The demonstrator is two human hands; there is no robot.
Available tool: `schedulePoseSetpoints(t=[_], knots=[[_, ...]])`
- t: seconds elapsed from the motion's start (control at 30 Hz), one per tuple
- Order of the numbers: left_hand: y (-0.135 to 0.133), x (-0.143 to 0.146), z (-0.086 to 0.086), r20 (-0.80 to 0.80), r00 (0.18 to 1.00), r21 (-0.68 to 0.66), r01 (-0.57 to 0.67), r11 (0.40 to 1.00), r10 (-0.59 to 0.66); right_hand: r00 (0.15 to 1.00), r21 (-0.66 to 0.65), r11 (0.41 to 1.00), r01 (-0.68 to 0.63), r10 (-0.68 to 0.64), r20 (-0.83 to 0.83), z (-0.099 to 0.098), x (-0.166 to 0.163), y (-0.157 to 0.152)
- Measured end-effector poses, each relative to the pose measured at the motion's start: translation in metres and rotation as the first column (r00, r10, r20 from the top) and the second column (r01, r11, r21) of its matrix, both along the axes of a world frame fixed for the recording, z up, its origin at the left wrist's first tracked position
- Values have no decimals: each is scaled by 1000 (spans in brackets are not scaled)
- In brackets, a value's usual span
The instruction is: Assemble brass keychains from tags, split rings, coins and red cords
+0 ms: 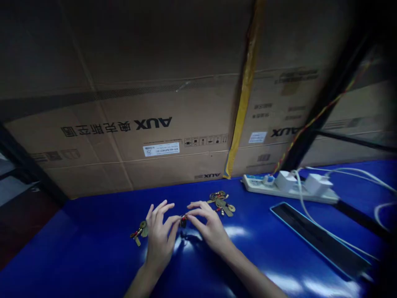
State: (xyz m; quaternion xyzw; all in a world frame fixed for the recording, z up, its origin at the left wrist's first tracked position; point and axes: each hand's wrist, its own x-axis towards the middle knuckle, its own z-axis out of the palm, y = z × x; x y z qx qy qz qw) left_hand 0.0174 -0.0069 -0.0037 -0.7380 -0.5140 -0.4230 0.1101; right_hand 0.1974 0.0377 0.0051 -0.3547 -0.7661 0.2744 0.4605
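Note:
My left hand (162,227) and my right hand (206,225) meet over the blue table. Thumb and forefinger of each pinch a small dark-and-red beaded charm (183,222) between them; its fine details are too small to make out. Just left of my left hand lies a brass-coloured coin charm (141,231) with red and gold bits, partly hidden by the hand. Beyond my right hand sits a small pile of similar coin charms (221,203) with flat tags and red beads.
Large cardboard boxes (124,103) stand along the back of the blue table (102,256). At right, a white power strip (290,190) carries plugs and loose white cables. In front of it lies a dark phone-like slab (319,240) with a light blue edge, a cable crossing it.

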Motion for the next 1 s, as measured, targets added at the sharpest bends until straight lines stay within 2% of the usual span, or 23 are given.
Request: schedulePoseSetpoints(t=[0.2, 0.43, 0.57, 0.83, 0.9, 1.0], knots=[[1, 0, -3, 4, 996, -99, 94, 991, -94, 997, 58, 996, 70, -72, 32, -8, -2, 2], [1, 2, -7, 60, 996, -146, 77, 986, -69, 958, 243, 944, 224, -258, 121, -14, -6, -1], [1, 2, -7, 54, 996, -142, 77, 987, -70, 942, 333, 922, 196, -271, 196, -10, -7, -8], [1, 2, -6, -24, 995, -89, 97, 991, -100, 855, 402, 908, 121, -301, 421, -2, -9, -16], [1, 2, -5, -21, 996, -84, 89, 992, -91, 853, 409, 906, 112, -299, 427, -2, -9, -15], [1, 1, -4, -6, 997, -74, 72, 995, -73, 879, 416, 894, 167, -326, 347, -3, -9, -15]])
